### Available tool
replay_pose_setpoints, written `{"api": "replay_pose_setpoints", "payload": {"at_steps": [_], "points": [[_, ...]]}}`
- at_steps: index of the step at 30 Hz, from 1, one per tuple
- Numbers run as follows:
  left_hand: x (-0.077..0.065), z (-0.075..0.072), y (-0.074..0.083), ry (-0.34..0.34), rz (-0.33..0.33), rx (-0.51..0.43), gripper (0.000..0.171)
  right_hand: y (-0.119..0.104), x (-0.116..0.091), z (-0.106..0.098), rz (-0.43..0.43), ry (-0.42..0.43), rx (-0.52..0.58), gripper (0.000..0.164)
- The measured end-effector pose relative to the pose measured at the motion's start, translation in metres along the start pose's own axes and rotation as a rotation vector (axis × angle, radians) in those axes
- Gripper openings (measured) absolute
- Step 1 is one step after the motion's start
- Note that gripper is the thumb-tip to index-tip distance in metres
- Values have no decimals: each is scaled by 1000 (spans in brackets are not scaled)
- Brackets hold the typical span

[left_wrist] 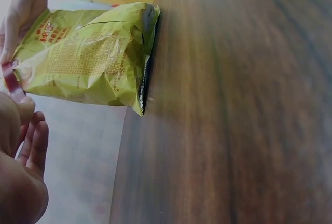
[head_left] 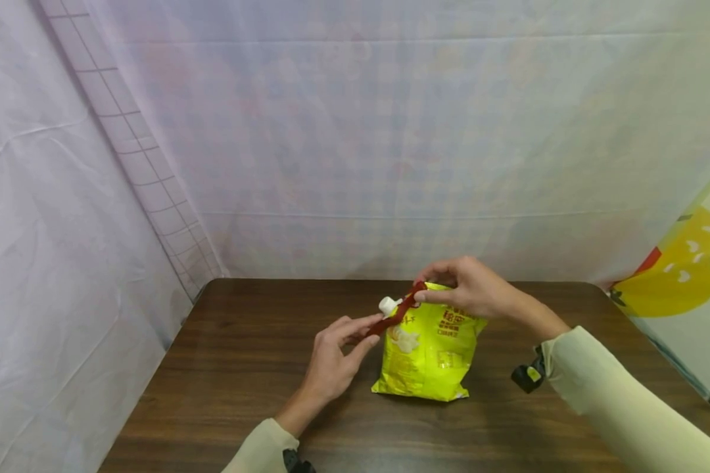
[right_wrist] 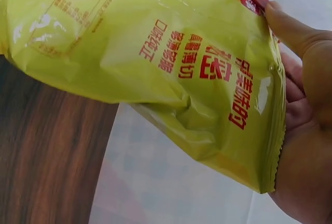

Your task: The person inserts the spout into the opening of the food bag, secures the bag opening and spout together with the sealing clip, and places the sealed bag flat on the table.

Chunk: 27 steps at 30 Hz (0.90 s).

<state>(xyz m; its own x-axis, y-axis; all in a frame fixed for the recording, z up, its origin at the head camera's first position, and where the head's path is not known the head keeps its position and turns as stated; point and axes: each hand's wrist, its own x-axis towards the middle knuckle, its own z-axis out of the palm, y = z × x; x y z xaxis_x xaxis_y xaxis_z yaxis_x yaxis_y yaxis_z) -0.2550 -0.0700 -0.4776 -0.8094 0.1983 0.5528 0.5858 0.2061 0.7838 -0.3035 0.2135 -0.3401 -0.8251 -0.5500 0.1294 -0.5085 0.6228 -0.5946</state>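
A bright yellow snack bag (head_left: 428,361) with red print stands tilted on the table. Along its top edge runs a dark red bag clip (head_left: 398,316), from which a white spout cap (head_left: 387,305) sticks out on the far side. My left hand (head_left: 333,355) pinches the clip's lower left end between thumb and fingers. At the other end, my right hand (head_left: 473,289) grips the clip with the thumb in front and the fingers behind the bag's top. In the right wrist view, the bag's crimped edge (right_wrist: 280,125) lies against the right palm.
The brown wood-grain table (head_left: 242,381) extends around the bag. A pale curtain (head_left: 390,144) hangs behind it, and white cloth (head_left: 53,249) hangs on the left. A yellow printed shape (head_left: 674,276) shows at the right.
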Motion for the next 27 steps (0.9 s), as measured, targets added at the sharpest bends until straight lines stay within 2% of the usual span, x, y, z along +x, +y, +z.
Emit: {"api": "replay_pose_setpoints", "payload": {"at_steps": [14,27], "points": [[0,1,1,-13,-1,-12,39,3,-2,-1,40,-21,80,24],[-1,2,4,-33,-24,-8,37,1,-2,-3,-20,-56,81,16]]}}
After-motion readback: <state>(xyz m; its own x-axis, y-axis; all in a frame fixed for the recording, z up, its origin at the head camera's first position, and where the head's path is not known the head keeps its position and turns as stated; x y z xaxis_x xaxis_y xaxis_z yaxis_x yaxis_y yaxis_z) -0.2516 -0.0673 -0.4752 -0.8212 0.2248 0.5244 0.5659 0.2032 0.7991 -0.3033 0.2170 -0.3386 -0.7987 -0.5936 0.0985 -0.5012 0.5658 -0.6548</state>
